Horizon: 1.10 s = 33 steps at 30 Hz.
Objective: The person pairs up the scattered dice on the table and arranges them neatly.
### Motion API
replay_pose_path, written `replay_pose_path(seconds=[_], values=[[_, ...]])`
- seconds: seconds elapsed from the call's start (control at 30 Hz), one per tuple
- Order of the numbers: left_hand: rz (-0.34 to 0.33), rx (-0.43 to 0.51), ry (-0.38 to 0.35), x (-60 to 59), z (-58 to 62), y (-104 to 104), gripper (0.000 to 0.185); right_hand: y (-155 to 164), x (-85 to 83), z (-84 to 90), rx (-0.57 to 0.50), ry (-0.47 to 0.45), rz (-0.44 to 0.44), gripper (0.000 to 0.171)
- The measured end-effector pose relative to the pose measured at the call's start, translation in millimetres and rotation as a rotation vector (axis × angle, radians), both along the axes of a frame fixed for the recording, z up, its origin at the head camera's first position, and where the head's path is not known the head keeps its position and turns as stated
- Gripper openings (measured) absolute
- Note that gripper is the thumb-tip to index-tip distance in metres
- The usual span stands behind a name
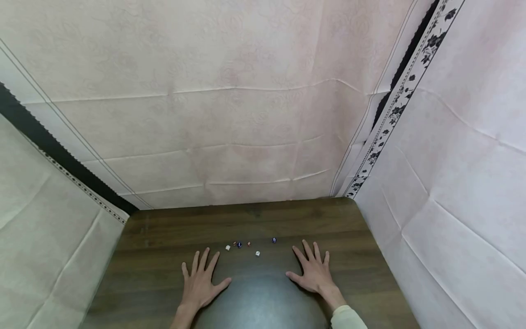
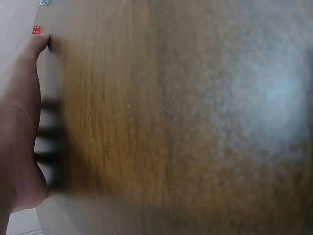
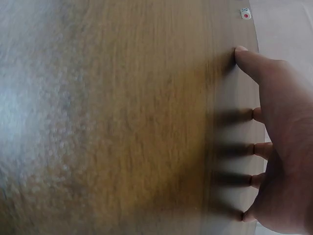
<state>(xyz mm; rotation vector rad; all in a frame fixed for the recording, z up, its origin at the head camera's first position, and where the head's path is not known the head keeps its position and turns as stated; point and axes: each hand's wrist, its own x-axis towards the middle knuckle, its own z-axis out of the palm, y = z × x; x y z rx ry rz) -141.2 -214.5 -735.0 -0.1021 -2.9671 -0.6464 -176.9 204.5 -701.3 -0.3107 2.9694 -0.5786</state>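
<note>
Palms lie flat, fingers spread and straight, gripping nothing: the left hand (image 1: pixel 202 283) and right hand (image 1: pixel 313 272) press on a dark wooden table (image 1: pixel 144 256) with long streaked grain and a dull sheen between them. Tiny cube dice (image 1: pixel 248 245), white, red and blue, sit in a loose row just beyond the fingertips, untouched. Creased pale fabric (image 1: pixel 230 114) with a faint floral emboss hangs behind.

left hand (image 2: pixel 19 132) flat on table (image 2: pixel 171 122) | red die (image 2: pixel 36 30) near, blurry
</note>
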Motion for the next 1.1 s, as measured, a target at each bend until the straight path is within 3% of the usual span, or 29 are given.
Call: replay_pose_path(seconds=[0.43,0.7,1.1], values=[[0.014,0.019,0.019,-2.1,-0.4,2,0.103,-1,0.6,3.1,-0.018,0.047,0.005,0.092],[0.026,0.012,-0.032,-5.7,15.3,9,0.099,-6,-2.1,5.8,-0.058,0.098,0.032,0.089],[0.026,0.073,0.013,-13.9,23.5,16,0.094,-21,-2.7,13.0,-0.148,0.171,0.080,0.086]])
